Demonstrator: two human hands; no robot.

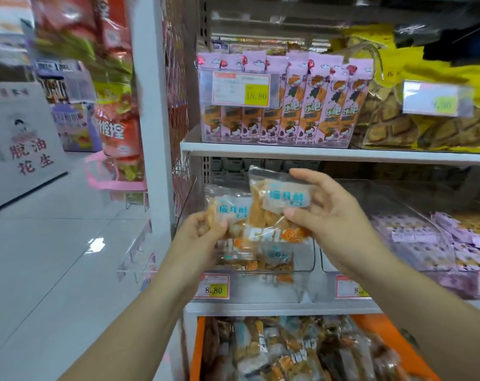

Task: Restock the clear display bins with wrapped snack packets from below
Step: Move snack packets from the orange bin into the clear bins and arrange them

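A shop: shelves [315,152] of packaged snacks fronted by price tags [241,89], along a tiled aisle [54,257].

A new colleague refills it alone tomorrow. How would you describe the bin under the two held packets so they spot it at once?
Go to the middle shelf, below the row of tall pink packs. The bin is the leftmost clear one, right beside the white post. It holds orange packets with blue lettering; the next bin holds purple ones.

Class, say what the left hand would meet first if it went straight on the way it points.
Probably the packet held in the right hand, just up-right of the left hand and its own packet; depth is unclear.
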